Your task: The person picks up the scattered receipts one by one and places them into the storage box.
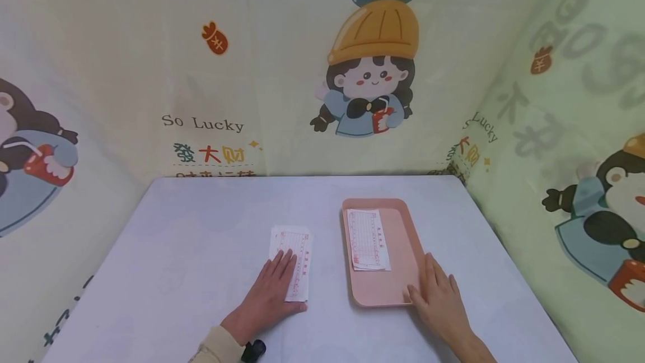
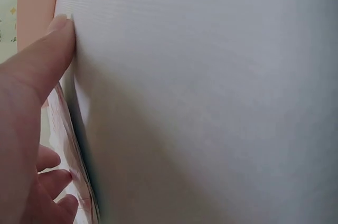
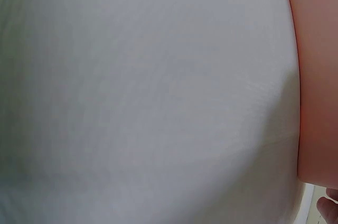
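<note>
My left hand (image 1: 269,291) lies over a small stack of printed paper forms (image 1: 302,242), its fingers extended across the sheets and the thumb out at the near edge. In the left wrist view the forms' layered edge (image 2: 71,152) shows beside the fingers. Right of it stands a shallow pink tray (image 1: 400,240), with another batch of red-printed forms (image 1: 368,240) in its left half. My right hand (image 1: 440,301) rests against the tray's near right side, fingers fairly straight along the outside and thumb at the rim. Only its fingertips (image 3: 327,209) show in the right wrist view.
A white-covered table (image 1: 201,240) carries everything. Behind it and on both sides hang cloth walls (image 1: 282,83) printed with cartoon figures and lettering. A black device (image 1: 253,350) sits by my left cuff.
</note>
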The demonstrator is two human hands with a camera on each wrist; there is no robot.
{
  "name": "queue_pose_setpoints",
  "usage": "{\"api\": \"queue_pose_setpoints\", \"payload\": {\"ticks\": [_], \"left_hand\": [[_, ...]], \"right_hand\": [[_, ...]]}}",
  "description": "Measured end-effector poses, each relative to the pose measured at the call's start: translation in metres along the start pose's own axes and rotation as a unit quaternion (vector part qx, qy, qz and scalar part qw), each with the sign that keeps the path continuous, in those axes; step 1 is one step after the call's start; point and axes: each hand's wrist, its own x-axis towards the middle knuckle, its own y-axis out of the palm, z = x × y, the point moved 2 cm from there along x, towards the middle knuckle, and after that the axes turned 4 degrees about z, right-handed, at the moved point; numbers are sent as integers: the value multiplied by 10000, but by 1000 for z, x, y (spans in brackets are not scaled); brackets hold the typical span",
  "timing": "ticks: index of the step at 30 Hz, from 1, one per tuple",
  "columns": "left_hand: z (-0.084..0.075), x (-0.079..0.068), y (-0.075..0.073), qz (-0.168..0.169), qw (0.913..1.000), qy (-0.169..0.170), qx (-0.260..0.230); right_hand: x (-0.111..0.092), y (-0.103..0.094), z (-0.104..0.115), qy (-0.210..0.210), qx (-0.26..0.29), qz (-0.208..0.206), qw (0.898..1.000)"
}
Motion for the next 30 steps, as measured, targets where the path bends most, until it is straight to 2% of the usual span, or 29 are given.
{"api": "queue_pose_setpoints", "payload": {"ticks": [11, 17, 30], "left_hand": [[-1, 0, -3, 290, 9995, -110, -112], [-2, -1, -5, 257, 9996, 38, -69], [-2, -1, -7, 199, 9997, 56, 137]], "right_hand": [[0, 0, -1, 40, 7, 67, 10000], [1, 1, -2, 17, 52, 75, 10000], [0, 2, -3, -18, 98, 34, 9999]]}}
